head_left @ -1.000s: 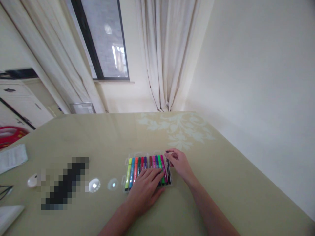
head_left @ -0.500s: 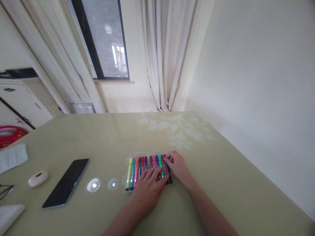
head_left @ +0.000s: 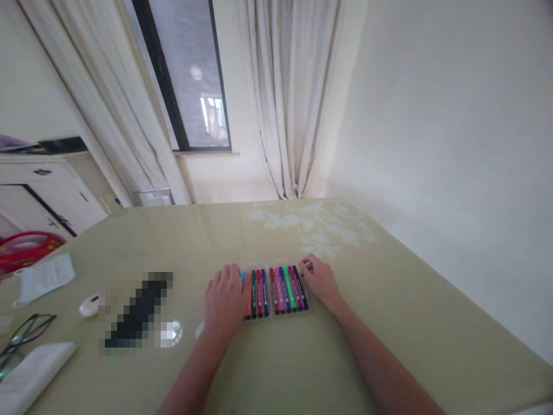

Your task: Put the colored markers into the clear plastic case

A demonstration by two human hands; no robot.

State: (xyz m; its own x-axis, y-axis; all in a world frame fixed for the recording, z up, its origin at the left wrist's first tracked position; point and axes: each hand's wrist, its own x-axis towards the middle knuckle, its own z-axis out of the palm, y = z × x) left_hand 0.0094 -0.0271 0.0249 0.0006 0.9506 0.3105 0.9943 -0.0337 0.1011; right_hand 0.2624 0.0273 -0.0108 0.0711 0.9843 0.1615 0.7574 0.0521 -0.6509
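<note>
Head view: marker case (head_left: 276, 291) lies between flat left hand (head_left: 224, 300) and loosely curled right hand (head_left: 318, 282)

Both bare forearms reach forward from the bottom of the view, converging slightly. The left hand (head_left: 224, 301) lies palm down, fingers together and stretched out flat, wrist straight in line with its forearm. The right hand (head_left: 318, 280) rests a little farther forward, well apart from the left, its fingers curled inward and the knuckles raised, the wrist bent slightly leftward.
</note>
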